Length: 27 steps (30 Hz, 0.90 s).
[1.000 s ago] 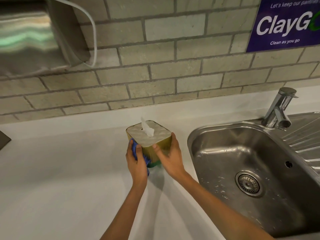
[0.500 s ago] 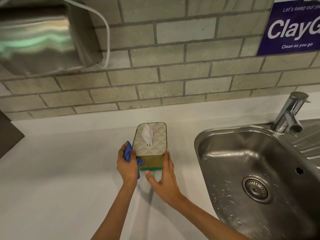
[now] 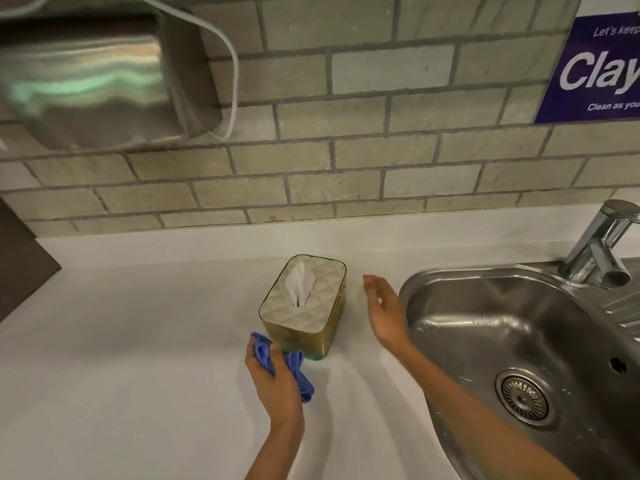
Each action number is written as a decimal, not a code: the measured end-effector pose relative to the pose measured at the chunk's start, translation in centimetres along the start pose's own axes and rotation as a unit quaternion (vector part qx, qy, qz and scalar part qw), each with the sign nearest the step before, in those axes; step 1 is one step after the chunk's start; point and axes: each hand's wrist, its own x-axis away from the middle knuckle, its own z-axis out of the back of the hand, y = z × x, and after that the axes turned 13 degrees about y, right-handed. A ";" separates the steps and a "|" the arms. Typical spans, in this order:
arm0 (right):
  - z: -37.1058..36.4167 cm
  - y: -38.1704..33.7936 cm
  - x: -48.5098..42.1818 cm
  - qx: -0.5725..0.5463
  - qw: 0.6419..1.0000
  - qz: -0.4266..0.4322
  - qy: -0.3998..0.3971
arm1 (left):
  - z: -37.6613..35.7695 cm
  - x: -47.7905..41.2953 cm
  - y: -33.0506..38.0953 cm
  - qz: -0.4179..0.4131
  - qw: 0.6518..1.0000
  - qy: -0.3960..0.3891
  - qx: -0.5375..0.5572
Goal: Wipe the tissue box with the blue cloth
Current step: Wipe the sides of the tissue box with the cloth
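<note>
The tissue box [image 3: 304, 308] stands upright on the white counter [image 3: 138, 341], gold-sided with a quilted pale top and a white tissue sticking out. My left hand [image 3: 275, 379] is just in front of its near left corner, closed around the bunched blue cloth [image 3: 294, 367], which hangs close to the box's front face. My right hand [image 3: 382, 308] hovers to the right of the box, fingers spread, holding nothing and not touching it.
A steel sink [image 3: 519, 358] with a drain lies right of the box, its tap [image 3: 599, 247] at the back right. A metal dispenser [image 3: 97, 77] hangs on the brick wall at upper left. A purple sign [image 3: 595, 67] is at upper right.
The box was held tilted between both hands, then set flat on the counter. My right hand let go and moved off to the right. My left hand with the cloth dropped to the front corner.
</note>
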 end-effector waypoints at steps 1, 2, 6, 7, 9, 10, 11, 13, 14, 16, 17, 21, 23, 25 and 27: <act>-0.3 -0.1 -1.6 0.007 0.999 -0.029 -0.030 | -0.2 0.3 -0.2 0.005 1.000 -0.004 0.001; -0.7 0.0 -2.8 0.006 0.997 -0.051 -0.063 | -0.4 0.5 -0.3 0.008 1.000 -0.007 0.000; -2.8 0.4 -5.6 -0.017 0.979 -0.114 -0.167 | -1.5 0.5 -0.5 0.005 1.000 -0.017 -0.007; -3.2 0.6 -5.8 -0.021 0.975 -0.124 -0.182 | -1.8 0.4 -0.5 0.004 1.000 -0.017 -0.009; -3.7 1.1 -6.0 -0.023 0.972 -0.122 -0.198 | -2.1 0.0 -0.4 0.002 1.000 -0.016 -0.013; -3.7 1.4 -6.0 -0.025 0.973 -0.115 -0.198 | -2.3 -0.3 -0.4 0.002 1.000 -0.016 -0.015; -3.7 1.6 -5.9 -0.027 0.975 -0.108 -0.191 | -2.4 -0.5 -0.3 0.003 1.000 -0.016 -0.014; -3.2 2.4 -5.8 -0.029 0.980 -0.100 -0.169 | -2.7 -1.1 0.1 0.007 1.000 -0.018 -0.013; -2.7 2.8 -5.8 -0.034 0.982 -0.099 -0.158 | -2.8 -1.4 0.3 0.011 1.000 -0.022 -0.011; -1.5 3.8 -5.7 -0.047 0.984 -0.103 -0.137 | -3.1 -2.2 0.8 0.019 0.999 -0.034 -0.006; -0.8 4.3 -5.5 -0.050 0.985 -0.104 -0.130 | -3.2 -2.6 1.1 0.024 0.999 -0.041 -0.005; 1.9 5.3 -3.7 -0.058 0.984 -0.101 -0.137 | -3.8 -4.0 1.6 0.037 0.996 -0.077 -0.016; 3.0 5.6 -2.5 -0.061 0.984 -0.092 -0.140 | -3.9 -4.4 1.7 0.036 0.995 -0.094 -0.020; 4.0 6.0 -1.5 -0.058 0.984 -0.070 -0.154 | -3.9 -4.6 1.7 0.032 0.993 -0.108 -0.025; 4.5 6.1 -0.7 -0.041 0.985 -0.053 -0.160 | -3.9 -4.6 1.7 0.023 0.991 -0.125 -0.034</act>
